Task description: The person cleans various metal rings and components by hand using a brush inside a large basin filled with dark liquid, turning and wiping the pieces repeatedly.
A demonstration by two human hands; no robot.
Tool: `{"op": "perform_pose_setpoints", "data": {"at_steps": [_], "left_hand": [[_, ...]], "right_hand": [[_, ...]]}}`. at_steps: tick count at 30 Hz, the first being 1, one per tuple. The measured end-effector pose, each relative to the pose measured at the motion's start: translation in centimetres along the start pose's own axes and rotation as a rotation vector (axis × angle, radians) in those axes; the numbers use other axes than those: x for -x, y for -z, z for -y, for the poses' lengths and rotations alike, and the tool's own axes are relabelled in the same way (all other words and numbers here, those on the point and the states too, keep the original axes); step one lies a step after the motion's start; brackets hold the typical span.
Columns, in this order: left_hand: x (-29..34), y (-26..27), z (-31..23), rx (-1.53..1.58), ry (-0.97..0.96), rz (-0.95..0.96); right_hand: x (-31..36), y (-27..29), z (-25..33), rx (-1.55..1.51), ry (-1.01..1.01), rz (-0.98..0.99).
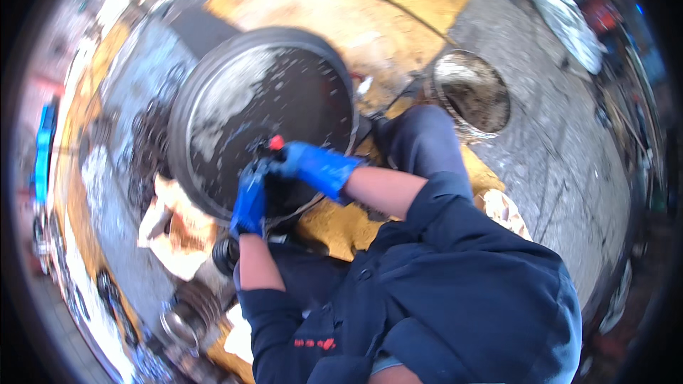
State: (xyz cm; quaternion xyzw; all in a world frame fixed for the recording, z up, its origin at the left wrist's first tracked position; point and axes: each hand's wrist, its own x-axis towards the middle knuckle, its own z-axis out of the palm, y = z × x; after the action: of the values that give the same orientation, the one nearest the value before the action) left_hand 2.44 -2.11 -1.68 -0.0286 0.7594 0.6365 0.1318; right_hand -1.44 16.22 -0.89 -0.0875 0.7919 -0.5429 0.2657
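A large round dark tub (pixel 186 185) stands before me, with dark liquid inside and pale foam or glare on its left part. Both my hands wear blue gloves and meet over the near part of the tub. My right hand (pixel 302 163) is closed around a small object with a red end (pixel 277 142), whose kind I cannot make out. Close beside it, my left hand (pixel 250 195) has its fingers curled in at a small dark thing, mostly hidden and blurred by the gloves.
To the right of the tub stands a metal bucket (pixel 491 126) with a dirty inside. Dark ring-shaped parts (pixel 149 139) lie heaped at the tub's left. Crumpled brown paper (pixel 181 231) and metal parts (pixel 191 316) lie at the near left. Yellow sheeting (pixel 341 0) covers floor beyond the tub.
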Motion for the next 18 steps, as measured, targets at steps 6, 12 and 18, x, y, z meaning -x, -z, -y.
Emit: {"op": "perform_pose_setpoints", "data": {"at_steps": [6, 12, 18], "left_hand": [[0.2, -2.0, -3.0, -0.28, 0.147, -0.266], [2.4, -0.7, -2.9, 0.484, 0.116, -0.146], [1.9, -0.7, -2.2, 0.57, 0.045, -0.123]], "right_hand": [[-0.8, 3.7, -4.5, 0.157, -0.117, -0.184], [2.4, 1.0, 2.2, -0.442, 0.292, -0.177], [1.1, -0.9, 1.7, 0.081, 0.656, -0.34]]}}
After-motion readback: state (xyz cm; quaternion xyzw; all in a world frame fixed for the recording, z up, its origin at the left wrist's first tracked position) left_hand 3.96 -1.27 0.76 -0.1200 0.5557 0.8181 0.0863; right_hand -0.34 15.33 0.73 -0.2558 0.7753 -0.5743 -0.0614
